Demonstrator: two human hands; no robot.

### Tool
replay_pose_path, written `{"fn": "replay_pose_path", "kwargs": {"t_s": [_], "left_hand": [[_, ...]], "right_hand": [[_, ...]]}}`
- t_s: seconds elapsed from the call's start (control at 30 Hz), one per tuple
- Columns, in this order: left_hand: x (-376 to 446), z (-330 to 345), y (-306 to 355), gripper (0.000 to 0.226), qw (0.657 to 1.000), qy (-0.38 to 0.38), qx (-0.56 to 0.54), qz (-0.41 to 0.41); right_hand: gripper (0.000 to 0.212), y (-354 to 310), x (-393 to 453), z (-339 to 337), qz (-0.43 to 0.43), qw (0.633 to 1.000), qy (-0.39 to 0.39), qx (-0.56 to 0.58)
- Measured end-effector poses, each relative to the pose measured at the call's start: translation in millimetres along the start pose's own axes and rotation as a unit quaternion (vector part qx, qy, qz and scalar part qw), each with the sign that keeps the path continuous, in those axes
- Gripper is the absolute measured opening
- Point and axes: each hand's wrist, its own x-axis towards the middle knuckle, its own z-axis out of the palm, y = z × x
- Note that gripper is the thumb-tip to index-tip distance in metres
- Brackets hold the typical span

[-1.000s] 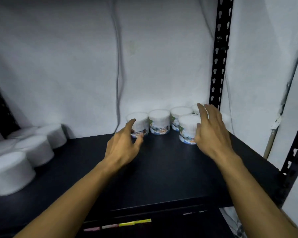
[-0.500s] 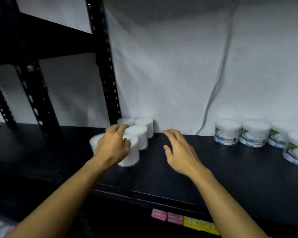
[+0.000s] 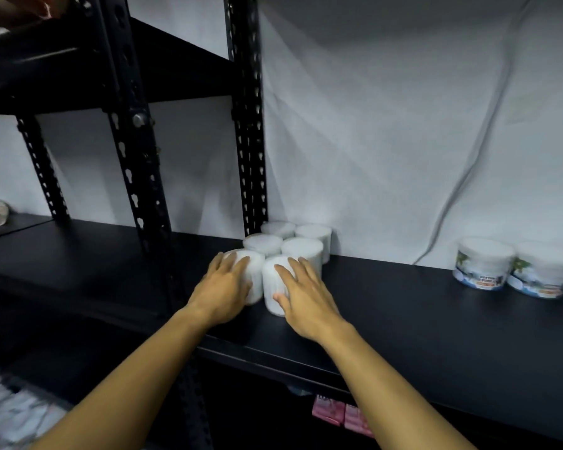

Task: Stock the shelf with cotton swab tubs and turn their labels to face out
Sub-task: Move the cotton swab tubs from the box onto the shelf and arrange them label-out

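Note:
Several plain white cotton swab tubs (image 3: 301,250) stand clustered on the black shelf (image 3: 403,313) beside the upright post, no labels showing. My left hand (image 3: 223,287) grips the front left tub (image 3: 255,271), fingers curled over its top and side. My right hand (image 3: 303,290) grips the front right tub (image 3: 270,287), thumb low on its wall, fingers over its top. At the far right, two tubs with coloured labels (image 3: 483,264) (image 3: 545,274) face out along the back wall.
A black perforated post (image 3: 249,141) rises right behind the cluster, another post (image 3: 137,157) stands nearer. An upper shelf (image 3: 62,69) hangs over the left. A white cable (image 3: 462,190) runs down the wall. Pink tags (image 3: 342,414) sit on the shelf's front edge.
The view swung left from the labelled tubs to the plain white cluster. Both hands moved forward; the right one, which hovered above the shelf, now holds a front tub.

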Motion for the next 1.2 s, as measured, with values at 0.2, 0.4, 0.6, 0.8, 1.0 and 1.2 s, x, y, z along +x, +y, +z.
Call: {"fn": "replay_pose_path", "kwargs": {"t_s": [0.2,0.4,0.6,0.8,1.0,1.2], "left_hand": [[-12,-1,21,0.052,0.999,0.035,0.030,0.015],[-33,5,71,0.049,0.997,0.054,0.021,0.047],[-51,15,138,0.043,0.995,0.071,0.029,0.069],[-69,20,197,0.045,0.990,0.067,0.044,0.113],[-79,27,236,0.042,0.984,0.064,0.043,0.161],[-81,27,249,0.043,0.979,0.072,0.010,0.189]], "right_hand": [[0.057,12,-19,-9,-0.007,1.000,0.013,0.003],[0.056,44,-65,-33,-0.003,1.000,0.025,-0.003],[0.057,81,-119,-63,0.033,0.999,0.029,-0.026],[0.055,112,-172,-96,0.066,0.997,0.034,-0.019],[0.056,136,-212,-118,0.090,0.995,0.044,-0.027],[0.055,148,-226,-128,0.091,0.994,0.055,-0.015]]}}
